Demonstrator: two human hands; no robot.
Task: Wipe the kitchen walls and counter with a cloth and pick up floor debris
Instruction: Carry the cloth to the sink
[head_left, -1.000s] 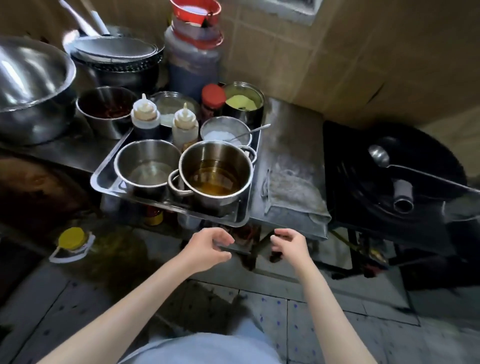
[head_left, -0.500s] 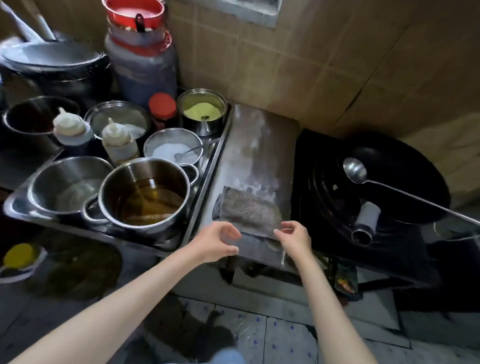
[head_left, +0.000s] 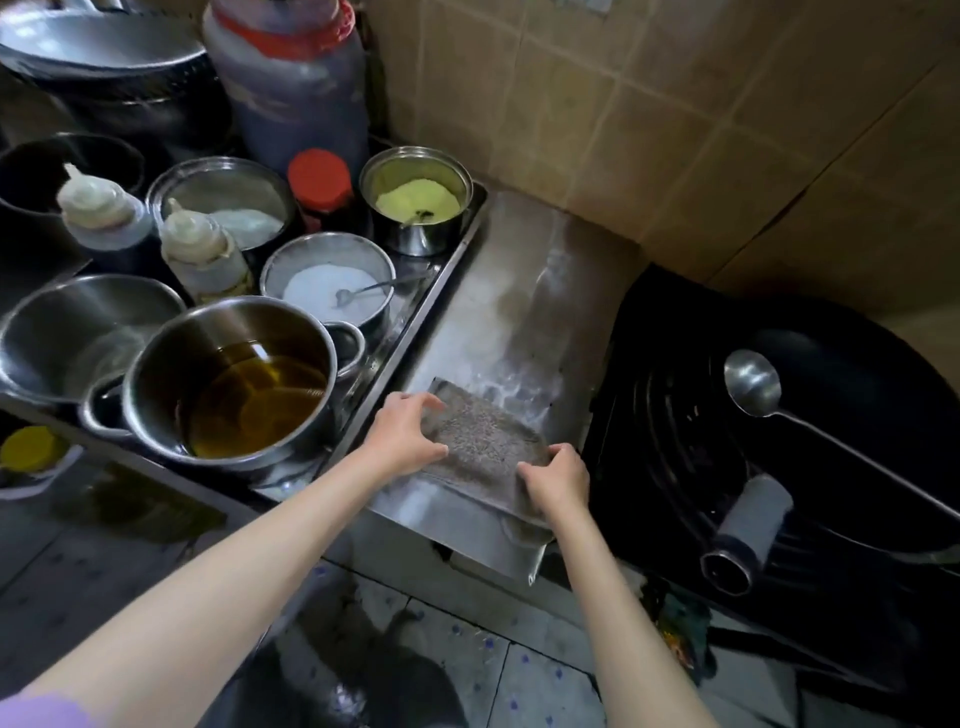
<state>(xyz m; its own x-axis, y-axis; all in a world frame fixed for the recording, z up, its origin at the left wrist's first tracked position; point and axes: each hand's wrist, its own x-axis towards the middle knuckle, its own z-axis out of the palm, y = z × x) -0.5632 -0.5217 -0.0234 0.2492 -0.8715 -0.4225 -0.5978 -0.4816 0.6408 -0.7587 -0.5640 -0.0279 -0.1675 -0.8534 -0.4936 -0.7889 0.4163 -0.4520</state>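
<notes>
A grey folded cloth (head_left: 480, 439) lies at the front edge of the steel counter (head_left: 519, 291). My left hand (head_left: 402, 434) grips the cloth's left side, fingers curled over its edge. On the cloth's near right corner my right hand (head_left: 556, 480) holds it with curled fingers. Beige tiled wall (head_left: 649, 114) rises behind the counter. The tiled floor (head_left: 467, 670) shows below between my arms; no debris can be made out there.
A steel tray (head_left: 426, 306) left of the cloth holds a pot of oil (head_left: 234, 384), bowls of white and yellow powder, squeeze bottles and a red-lidded jar. A black wok (head_left: 810, 431) with a ladle (head_left: 753, 384) sits on the burner at right. A big dark jug (head_left: 291, 83) stands behind.
The view moved in closer to the counter. Both hands reached forward from in front of the counter edge and took hold of the cloth's two sides.
</notes>
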